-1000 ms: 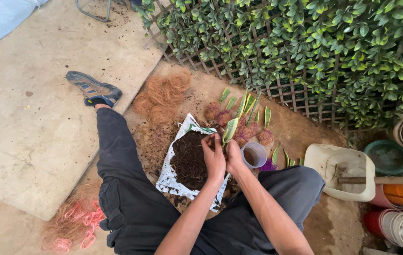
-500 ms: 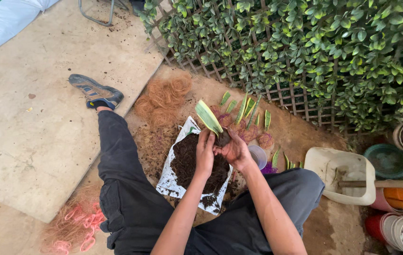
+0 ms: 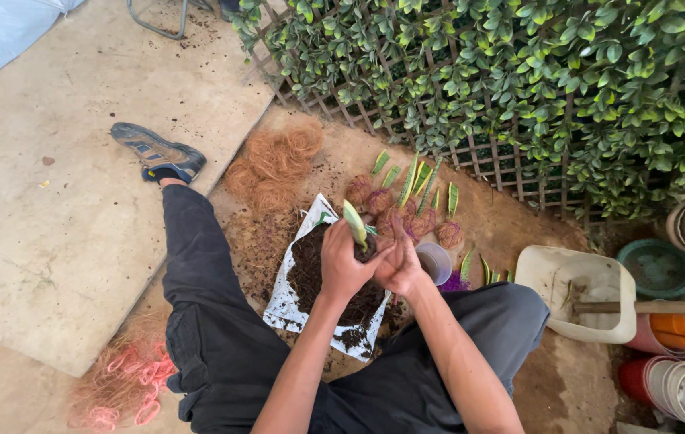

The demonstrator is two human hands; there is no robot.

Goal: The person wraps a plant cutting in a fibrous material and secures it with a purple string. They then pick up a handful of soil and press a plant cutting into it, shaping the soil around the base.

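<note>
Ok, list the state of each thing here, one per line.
Left hand: closed around soil clump at cutting's base.
Right hand: pressed against same clump.
Leaf cutting: upright, held.
Soil bag: open, flat, soil heaped.
Plastic cup: upright.
White tub: holds a trowel.

Leafy hedge (image 3: 519, 72) on lattice, rear. Coir fibre pile (image 3: 274, 165) by shoe (image 3: 153, 151). White tub (image 3: 583, 293) w/ wooden handle (image 3: 648, 307), right. Stacked pots (image 3: 684, 386) lower right. Pink netting (image 3: 129, 390) lower left.
</note>
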